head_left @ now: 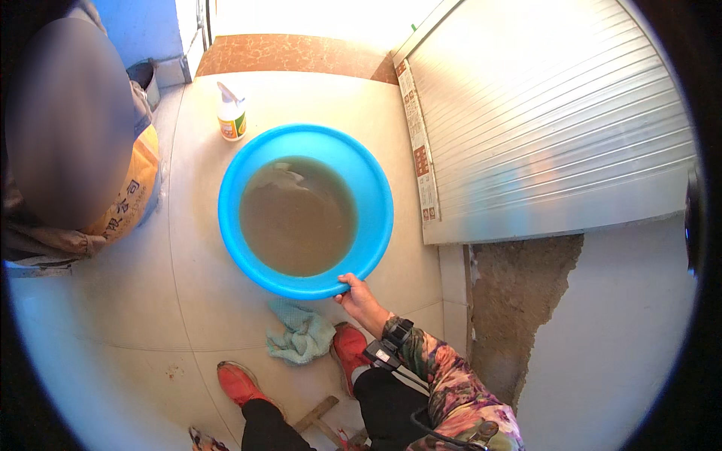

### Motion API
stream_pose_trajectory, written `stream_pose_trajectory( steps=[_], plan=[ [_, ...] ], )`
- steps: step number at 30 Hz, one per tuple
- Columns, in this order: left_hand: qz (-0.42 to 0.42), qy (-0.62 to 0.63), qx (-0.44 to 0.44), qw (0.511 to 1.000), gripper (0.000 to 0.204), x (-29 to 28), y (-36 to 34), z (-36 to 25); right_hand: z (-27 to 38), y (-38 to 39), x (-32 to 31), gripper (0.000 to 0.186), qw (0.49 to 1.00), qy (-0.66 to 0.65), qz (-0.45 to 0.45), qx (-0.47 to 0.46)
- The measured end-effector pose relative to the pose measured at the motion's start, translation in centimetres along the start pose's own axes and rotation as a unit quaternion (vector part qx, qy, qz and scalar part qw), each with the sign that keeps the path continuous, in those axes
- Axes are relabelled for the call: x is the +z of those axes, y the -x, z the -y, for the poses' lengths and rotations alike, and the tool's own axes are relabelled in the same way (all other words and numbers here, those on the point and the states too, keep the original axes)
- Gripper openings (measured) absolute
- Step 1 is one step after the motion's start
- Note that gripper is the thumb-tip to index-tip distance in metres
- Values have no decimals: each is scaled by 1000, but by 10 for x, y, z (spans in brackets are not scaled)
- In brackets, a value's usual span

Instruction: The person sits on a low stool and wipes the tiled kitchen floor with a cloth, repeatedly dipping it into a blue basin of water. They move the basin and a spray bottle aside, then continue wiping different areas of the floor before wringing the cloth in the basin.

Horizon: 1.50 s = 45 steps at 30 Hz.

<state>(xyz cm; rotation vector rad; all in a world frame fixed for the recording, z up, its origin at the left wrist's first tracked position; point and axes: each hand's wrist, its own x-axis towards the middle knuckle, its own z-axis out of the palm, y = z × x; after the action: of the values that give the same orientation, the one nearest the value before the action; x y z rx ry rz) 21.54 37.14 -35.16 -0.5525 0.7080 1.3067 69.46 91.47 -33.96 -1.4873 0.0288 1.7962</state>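
Observation:
A round blue basin (380,203) of murky brown water (297,225) rests on the tiled floor in front of me, seemingly tilted a little. My right hand (359,299) is closed on its near rim, fingers over the edge; a dark band with a small device circles that wrist. My left hand is out of the picture. Just below the basin a crumpled light-green cloth (302,336) lies on the floor, close to my right shoe. Beyond the basin's far left side stands a white bottle (232,124) with a yellow and green label.
My red shoes (239,382) are on the floor, with a wooden piece (320,412) between my legs. A yellow printed sack (139,180) stands at the left. A ribbed metal door (541,113) and a broken-plaster wall (519,301) bound the right.

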Motion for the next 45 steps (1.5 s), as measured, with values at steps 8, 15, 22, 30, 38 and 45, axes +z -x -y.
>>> stream_pose_trajectory(
  steps=[8, 15, 22, 30, 38, 45],
  plan=[
    [-400, -400, 122, 816, 29, 38, 43, 51, 39, -31, 13, 16, 997, -44, 16, -66],
    [-420, -462, 45, 780, 21, 31, 55, 66, 68, -68, 42, 15, 988, -105, -4, -110],
    [-440, -509, 65, 737, 19, 37, 54, 72, 103, -110, 77, 14, 981, -150, 22, -124],
    [-492, -533, 88, 683, 24, 74, 84, 74, 141, -149, 112, 14, 978, -168, 19, -123],
    [-497, -554, 105, 660, 34, 105, 67, 72, 160, -155, 135, 22, 973, -186, 57, -125],
    [-476, -540, 148, 679, 40, 120, 39, 66, 105, -116, 120, 49, 958, 126, 117, -230]
  ],
)
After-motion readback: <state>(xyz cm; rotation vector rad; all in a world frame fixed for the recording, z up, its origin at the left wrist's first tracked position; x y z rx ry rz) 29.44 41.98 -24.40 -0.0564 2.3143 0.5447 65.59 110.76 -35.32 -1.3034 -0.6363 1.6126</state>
